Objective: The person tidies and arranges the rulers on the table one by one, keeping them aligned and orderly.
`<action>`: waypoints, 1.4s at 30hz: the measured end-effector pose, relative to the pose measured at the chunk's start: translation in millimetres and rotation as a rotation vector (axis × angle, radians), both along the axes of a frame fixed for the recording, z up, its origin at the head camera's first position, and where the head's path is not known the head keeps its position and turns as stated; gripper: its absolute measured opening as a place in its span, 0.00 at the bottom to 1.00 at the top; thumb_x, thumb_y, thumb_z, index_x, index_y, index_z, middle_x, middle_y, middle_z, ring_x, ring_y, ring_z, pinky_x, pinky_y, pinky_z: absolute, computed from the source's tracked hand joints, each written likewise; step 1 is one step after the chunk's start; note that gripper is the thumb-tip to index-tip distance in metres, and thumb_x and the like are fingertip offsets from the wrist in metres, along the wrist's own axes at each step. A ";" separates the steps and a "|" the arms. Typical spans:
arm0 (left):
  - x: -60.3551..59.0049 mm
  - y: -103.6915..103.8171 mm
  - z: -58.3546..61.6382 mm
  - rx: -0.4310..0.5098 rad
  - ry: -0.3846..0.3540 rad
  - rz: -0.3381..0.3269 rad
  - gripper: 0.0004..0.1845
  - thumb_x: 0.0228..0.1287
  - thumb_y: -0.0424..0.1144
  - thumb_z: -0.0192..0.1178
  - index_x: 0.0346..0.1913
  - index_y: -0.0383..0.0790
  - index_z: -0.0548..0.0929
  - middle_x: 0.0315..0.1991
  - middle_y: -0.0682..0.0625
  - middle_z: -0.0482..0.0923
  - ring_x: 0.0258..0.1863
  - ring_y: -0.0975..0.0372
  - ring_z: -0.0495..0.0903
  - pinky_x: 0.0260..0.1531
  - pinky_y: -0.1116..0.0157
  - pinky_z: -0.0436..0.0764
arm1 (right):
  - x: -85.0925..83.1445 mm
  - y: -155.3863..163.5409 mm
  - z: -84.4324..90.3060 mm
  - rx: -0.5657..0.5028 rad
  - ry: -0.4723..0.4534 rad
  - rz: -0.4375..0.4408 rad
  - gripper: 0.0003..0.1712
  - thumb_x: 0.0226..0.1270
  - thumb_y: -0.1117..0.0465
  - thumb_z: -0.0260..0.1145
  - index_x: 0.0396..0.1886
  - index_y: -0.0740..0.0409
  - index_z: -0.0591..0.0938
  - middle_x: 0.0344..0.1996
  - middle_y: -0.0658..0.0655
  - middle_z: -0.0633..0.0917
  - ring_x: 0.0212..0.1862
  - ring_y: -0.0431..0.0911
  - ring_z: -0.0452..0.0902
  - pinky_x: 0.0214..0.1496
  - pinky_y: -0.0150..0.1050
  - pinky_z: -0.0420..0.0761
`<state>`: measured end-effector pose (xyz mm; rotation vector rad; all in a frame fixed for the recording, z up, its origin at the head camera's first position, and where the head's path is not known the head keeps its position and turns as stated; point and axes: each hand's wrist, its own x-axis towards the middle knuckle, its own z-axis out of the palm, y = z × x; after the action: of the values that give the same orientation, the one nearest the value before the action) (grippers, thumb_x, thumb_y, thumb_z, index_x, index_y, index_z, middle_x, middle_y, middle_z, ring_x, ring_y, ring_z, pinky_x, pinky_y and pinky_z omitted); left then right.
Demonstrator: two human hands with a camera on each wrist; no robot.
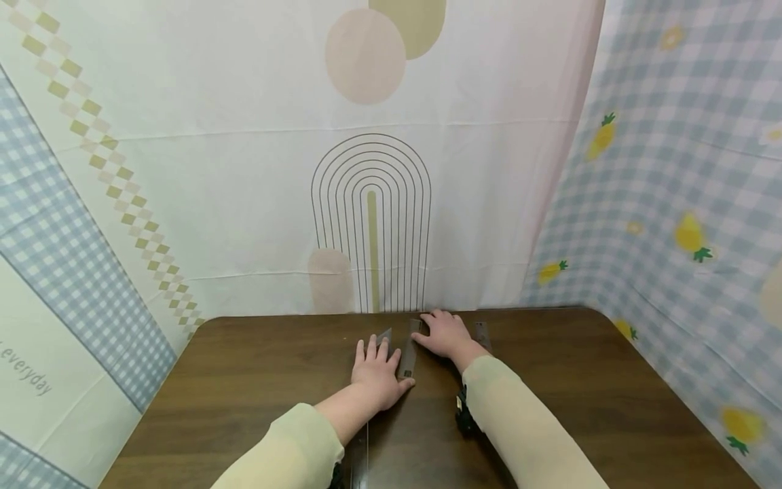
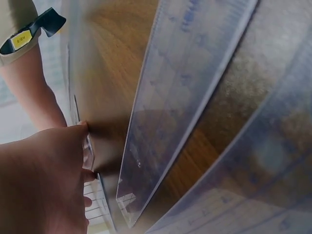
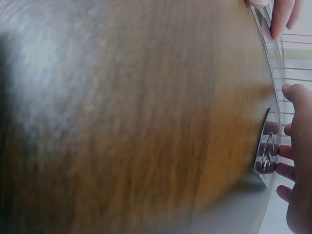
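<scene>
Brown wood grain runs across the table (image 1: 244, 380), and several clear plastic rulers lie on it near the far edge at 12 o'clock. One ruler (image 1: 407, 356) lies between the two hands, running from 12 to 6 o'clock. Left hand (image 1: 377, 372) rests flat on the table with straight, spread fingers, its thumb side touching that ruler. Right hand (image 1: 446, 334) lies at 1 o'clock from the left, fingers relaxed and resting on the ruler's far end. Another ruler (image 1: 482, 334) shows just beyond the right hand at 3 o'clock. Patterned cloth (image 1: 379, 170) hangs behind
</scene>
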<state>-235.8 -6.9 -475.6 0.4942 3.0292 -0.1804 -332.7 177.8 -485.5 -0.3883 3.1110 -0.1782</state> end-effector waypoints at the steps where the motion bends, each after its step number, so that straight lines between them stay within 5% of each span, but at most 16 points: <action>1: -0.1 0.7 -0.6 -0.001 -0.001 0.001 0.41 0.67 0.74 0.41 0.76 0.55 0.64 0.78 0.46 0.53 0.77 0.46 0.46 0.73 0.44 0.45 | 0.0 -0.1 -0.3 0.000 0.002 -0.002 0.38 0.71 0.34 0.56 0.70 0.53 0.73 0.66 0.61 0.72 0.67 0.58 0.67 0.66 0.58 0.65; 29: -8.4 0.9 8.7 -0.007 -0.125 0.015 0.40 0.68 0.72 0.40 0.78 0.59 0.58 0.79 0.48 0.47 0.78 0.47 0.43 0.73 0.43 0.39 | -0.4 -9.4 -2.6 -0.023 -0.012 -0.056 0.38 0.68 0.32 0.57 0.69 0.51 0.74 0.66 0.60 0.71 0.67 0.58 0.66 0.67 0.59 0.63; 42: -7.9 1.8 12.2 -0.004 -0.138 0.009 0.39 0.69 0.72 0.40 0.78 0.59 0.57 0.80 0.48 0.47 0.78 0.47 0.42 0.73 0.43 0.39 | -2.3 -6.6 1.9 -0.138 -0.060 -0.112 0.33 0.70 0.39 0.59 0.68 0.50 0.75 0.68 0.61 0.70 0.68 0.60 0.64 0.68 0.61 0.61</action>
<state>-243.7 -5.1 -463.4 0.4723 2.8957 -0.1452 -334.9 171.2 -483.7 -0.2054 3.0721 -0.3989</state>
